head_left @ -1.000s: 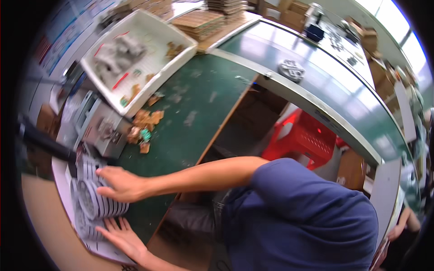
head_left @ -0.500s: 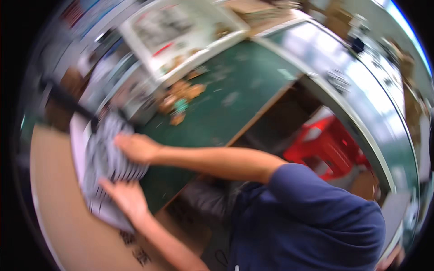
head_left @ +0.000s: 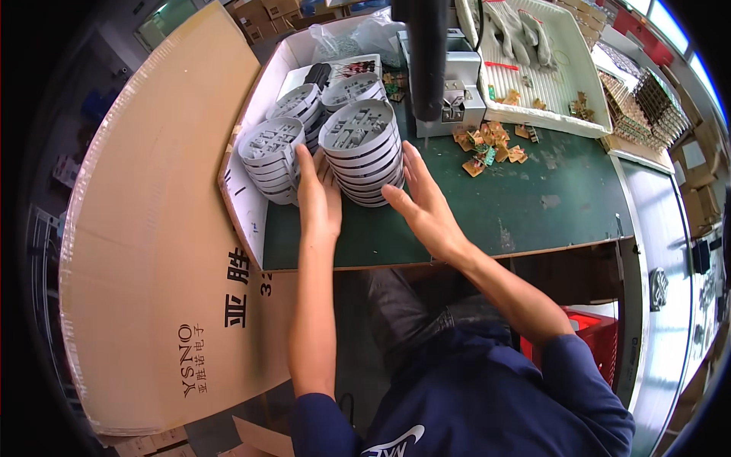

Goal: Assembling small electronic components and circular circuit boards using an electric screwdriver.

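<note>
A tall stack of round pale-grey plastic housings (head_left: 359, 156) stands on the green bench, with small metal parts visible in its top piece. My left hand (head_left: 318, 194) cups the stack's left side, its thumb pointing up and its fingertips partly hidden behind the housings. On the opposite side, my right hand (head_left: 426, 206) lies around the stack, thumb at the front and fingers along the right edge. Just left of my left hand is a shorter stack of the same housings (head_left: 270, 156). More such stacks (head_left: 352, 91) stand behind.
A black arm-like post (head_left: 422, 61) rises in front of a grey metal device (head_left: 449, 103). Small brown circuit boards (head_left: 491, 141) lie heaped on the green bench (head_left: 548, 206). Gloves (head_left: 518, 34) rest in a white tray (head_left: 560, 122). A large cardboard sheet (head_left: 160, 228) borders the left.
The view has swung left and steadied, so the bench now appears squarely ahead. Both hands stay at the stack; the right one has moved from over its upper part to its right side.
</note>
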Tool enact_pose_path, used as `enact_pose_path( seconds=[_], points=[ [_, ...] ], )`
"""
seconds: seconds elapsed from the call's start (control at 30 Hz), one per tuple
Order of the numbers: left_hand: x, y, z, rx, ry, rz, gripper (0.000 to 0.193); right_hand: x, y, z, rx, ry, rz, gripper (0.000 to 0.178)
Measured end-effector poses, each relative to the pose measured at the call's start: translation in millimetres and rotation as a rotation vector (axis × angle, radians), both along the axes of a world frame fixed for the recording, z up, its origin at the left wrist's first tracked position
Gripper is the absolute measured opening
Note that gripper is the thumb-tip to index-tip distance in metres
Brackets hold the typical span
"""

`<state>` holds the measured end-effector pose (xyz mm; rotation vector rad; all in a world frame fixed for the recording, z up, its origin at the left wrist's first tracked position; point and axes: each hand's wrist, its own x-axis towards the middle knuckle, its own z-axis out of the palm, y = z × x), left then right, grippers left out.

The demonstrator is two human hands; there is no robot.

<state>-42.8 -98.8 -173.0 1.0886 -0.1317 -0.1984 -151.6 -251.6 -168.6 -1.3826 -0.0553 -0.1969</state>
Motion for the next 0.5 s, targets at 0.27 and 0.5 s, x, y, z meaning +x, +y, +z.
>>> enact_pose_path(
  seconds=[0.27,0.5],
  points=[
    [-72,6,-5,-0.043,-0.045,0.173,0.087,-9,28,-20,0.033,-0.026,0.062,0.082],
    [-91,7,91,0.922,-0.918,0.405,0.063,-17,27,-19,0.058,0.018,0.041,0.075]
  ],
)
